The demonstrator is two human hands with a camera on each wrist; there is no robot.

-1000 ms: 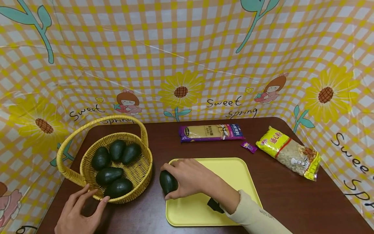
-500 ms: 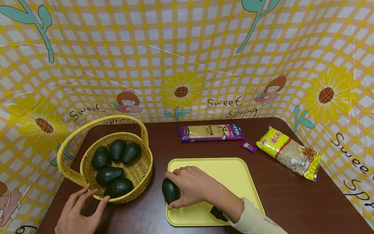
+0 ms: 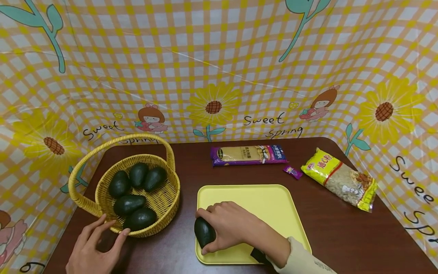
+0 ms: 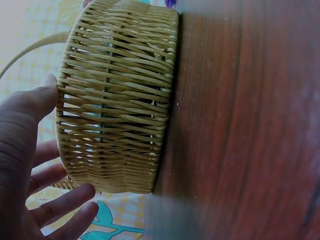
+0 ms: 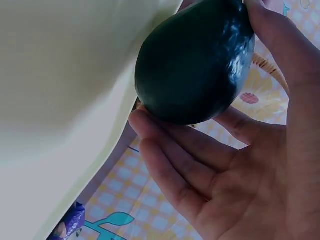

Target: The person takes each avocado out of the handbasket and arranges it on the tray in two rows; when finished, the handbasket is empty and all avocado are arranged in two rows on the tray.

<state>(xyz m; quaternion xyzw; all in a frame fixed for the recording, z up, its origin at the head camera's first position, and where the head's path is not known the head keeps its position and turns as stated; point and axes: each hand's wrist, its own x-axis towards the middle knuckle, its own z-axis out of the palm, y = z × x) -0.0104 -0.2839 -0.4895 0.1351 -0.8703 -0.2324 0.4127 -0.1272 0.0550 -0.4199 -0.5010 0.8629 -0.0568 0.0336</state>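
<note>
A dark green avocado (image 3: 204, 233) is in my right hand (image 3: 232, 224), gripped between thumb and fingers above the tray's left front edge. In the right wrist view the same avocado (image 5: 195, 65) looks smooth and glossy beside the tray rim; whether it touches the tray, I cannot tell. My left hand (image 3: 94, 247) holds the near left rim of a yellow wicker basket (image 3: 167, 219), its thumb on the rim and fingertips over it. Inside the basket lie several avocados (image 3: 138, 219). The left wrist view shows the woven basket side (image 4: 117, 100) close to the hand.
The pale yellow tray (image 3: 270, 213) lies on the dark brown table (image 3: 338, 243). Behind it are a purple pasta packet (image 3: 248, 155) and a small purple wrapped sweet (image 3: 292, 172). A yellow bag of macaroni (image 3: 338, 180) lies to the right. The basket's tall handle (image 3: 119, 141) arches upward.
My right hand has moved with the avocado toward me and slightly right, over the tray's left edge. The left hand has stayed at the basket rim.
</note>
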